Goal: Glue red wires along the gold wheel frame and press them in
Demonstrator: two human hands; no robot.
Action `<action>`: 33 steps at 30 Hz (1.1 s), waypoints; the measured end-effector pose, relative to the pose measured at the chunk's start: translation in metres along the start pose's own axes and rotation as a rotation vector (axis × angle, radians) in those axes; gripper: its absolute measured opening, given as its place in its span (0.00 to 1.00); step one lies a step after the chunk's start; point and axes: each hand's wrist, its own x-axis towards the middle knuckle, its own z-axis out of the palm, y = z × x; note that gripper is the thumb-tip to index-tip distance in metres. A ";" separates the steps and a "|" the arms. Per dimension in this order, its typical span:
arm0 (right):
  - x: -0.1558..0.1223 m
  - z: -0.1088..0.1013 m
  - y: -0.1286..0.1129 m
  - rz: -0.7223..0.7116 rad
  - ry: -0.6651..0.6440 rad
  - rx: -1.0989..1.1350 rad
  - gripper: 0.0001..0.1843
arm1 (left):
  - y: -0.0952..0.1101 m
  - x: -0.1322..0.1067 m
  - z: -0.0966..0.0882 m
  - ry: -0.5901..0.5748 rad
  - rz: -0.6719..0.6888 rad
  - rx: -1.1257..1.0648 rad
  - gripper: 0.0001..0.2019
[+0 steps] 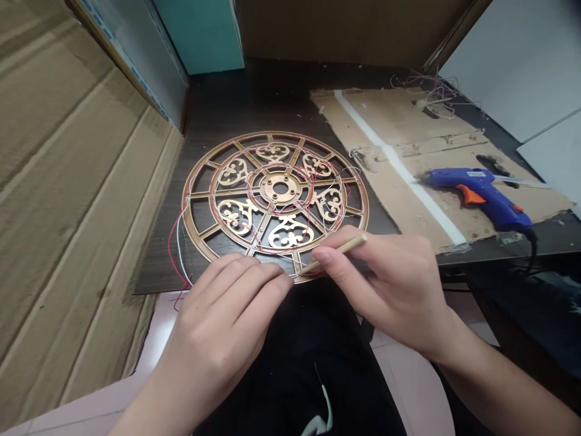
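1. The left hand (227, 315) lies palm down at the near edge of the dark table (254, 103). Its fingers are straight and close together, and their tips press on the near rim of the gold fretwork disc (267, 181). I cannot tell whether they pinch anything beneath.
2. The right hand (394, 284) pinches a thin wooden stick (338, 251) between thumb and fingers, pen-fashion. The stick's lower tip touches the disc's rim just beside the left fingertips.
3. The disc lies flat on the table, directly ahead of both hands. Red and white wires (179, 242) thread through its spokes and loop off its left edge.
4. A blue hot glue gun (481, 191) lies on a cardboard sheet (399, 133), to the right and well apart from the hands.
5. A large cardboard box (68, 181) leans along the left.
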 end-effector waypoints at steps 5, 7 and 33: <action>-0.001 -0.001 0.000 -0.004 -0.037 0.053 0.10 | 0.001 0.005 -0.002 -0.039 0.017 0.031 0.17; -0.001 -0.001 -0.001 -0.010 -0.041 0.054 0.11 | 0.001 0.007 -0.002 -0.046 0.022 0.033 0.17; 0.003 0.002 0.003 0.126 0.029 0.203 0.15 | 0.000 0.000 0.002 0.023 -0.001 -0.066 0.20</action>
